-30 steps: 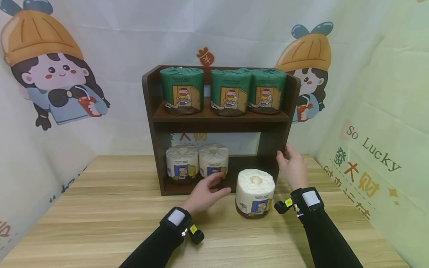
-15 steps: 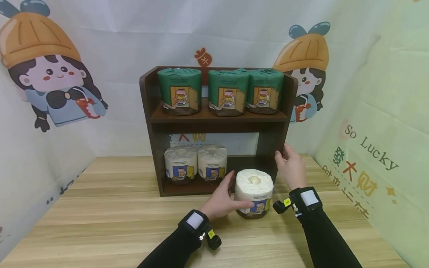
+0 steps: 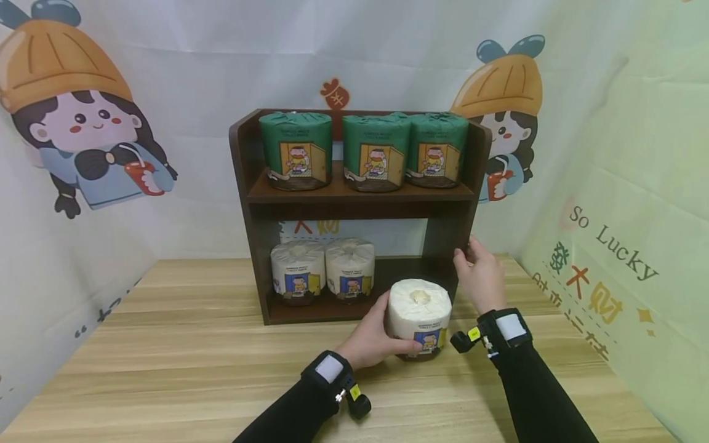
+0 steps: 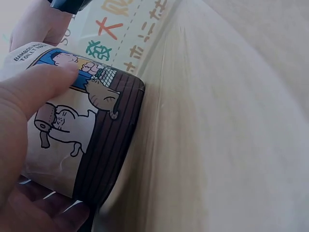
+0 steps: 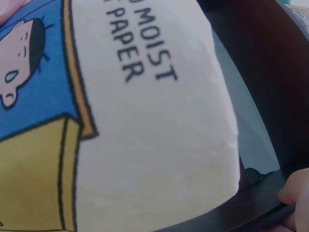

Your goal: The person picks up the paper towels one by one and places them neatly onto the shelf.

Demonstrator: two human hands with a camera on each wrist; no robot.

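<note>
A white-wrapped toilet paper roll [image 3: 418, 311] stands upright on the table, in front of the lower right of a dark brown two-tier shelf [image 3: 360, 198]. My left hand [image 3: 375, 337] grips it from the left, thumb across the printed front. The left wrist view shows that thumb [image 4: 48, 79] over the roll's picture, with the other fingers under its far side. My right hand [image 3: 482, 278] holds the front edge of the shelf's right side panel; in the right wrist view the thumb [image 5: 295, 186] lies against the dark board.
Three green-wrapped rolls [image 3: 376, 154] stand on the upper tier. Two white rolls [image 3: 299, 272] sit side by side at the lower tier's left. The wood-grain table [image 3: 166, 344] meets printed cloth walls [image 3: 188, 123] at the back and sides.
My left hand has moved right, from beside the lower tier to the white roll, and has closed round it. The right hand stays at the shelf's side.
</note>
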